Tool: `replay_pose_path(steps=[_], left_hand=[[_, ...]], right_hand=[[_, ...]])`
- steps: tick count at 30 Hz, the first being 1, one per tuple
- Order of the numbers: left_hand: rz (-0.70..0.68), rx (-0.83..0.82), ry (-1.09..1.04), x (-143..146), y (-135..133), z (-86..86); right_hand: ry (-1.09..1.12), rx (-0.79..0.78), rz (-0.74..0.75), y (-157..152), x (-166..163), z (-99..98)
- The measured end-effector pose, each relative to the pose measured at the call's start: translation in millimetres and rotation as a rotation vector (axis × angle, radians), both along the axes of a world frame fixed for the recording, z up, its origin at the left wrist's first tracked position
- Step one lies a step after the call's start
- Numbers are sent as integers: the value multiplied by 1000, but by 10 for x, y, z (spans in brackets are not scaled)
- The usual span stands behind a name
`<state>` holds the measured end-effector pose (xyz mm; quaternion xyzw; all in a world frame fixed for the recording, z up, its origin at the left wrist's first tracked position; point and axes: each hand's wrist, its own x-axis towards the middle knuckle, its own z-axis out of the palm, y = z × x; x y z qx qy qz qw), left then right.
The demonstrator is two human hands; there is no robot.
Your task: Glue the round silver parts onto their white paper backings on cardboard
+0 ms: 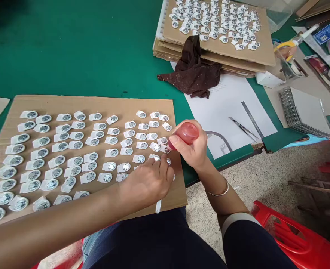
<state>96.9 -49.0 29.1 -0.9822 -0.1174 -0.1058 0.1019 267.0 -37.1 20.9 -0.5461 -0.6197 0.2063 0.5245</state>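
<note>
My right hand (194, 145) is wrapped round a translucent red squeeze bulb (186, 132), whose lower end points down at the right side of a cardboard sheet (97, 106). Just left of it, my left hand (150, 179) rests low over the sheet, fingers bent and pressed together close to the small pieces. What those fingertips hold, if anything, is hidden. Rows of small round silver-and-white pieces with white paper tabs (89, 176) cover the sheet. Below my left hand a white strip (158, 206) sticks out at the sheet's front edge.
Behind stands a stack of cardboard sheets (238, 61) bearing more such pieces, with a dark brown cloth (195, 73) against it. Tweezers (242, 127) and a steel ruler (251, 118) lie on white paper (223, 101). A red plastic stool (299, 235) stands on the floor at right.
</note>
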Motion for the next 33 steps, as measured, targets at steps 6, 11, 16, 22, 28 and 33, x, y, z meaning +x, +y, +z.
replay_pose_path(steps=[6, 11, 16, 22, 28, 33], left_hand=[[-14, -15, 8, 2, 14, 31], [-20, -21, 10, -2, 13, 41], [-16, -21, 14, -11, 2, 37], [-15, -20, 21, -16, 8, 47], [-7, -15, 29, -8, 7, 51], [-9, -31, 21, -16, 17, 50]], right_hand=[[14, 4, 4, 9, 1, 6], [-6, 33, -6, 11, 2, 5], [-8, 39, -9, 10, 5, -3], [-22, 23, -12, 11, -4, -6], [-28, 45, -33, 18, 4, -18], [-29, 73, -44, 30, 14, -16]])
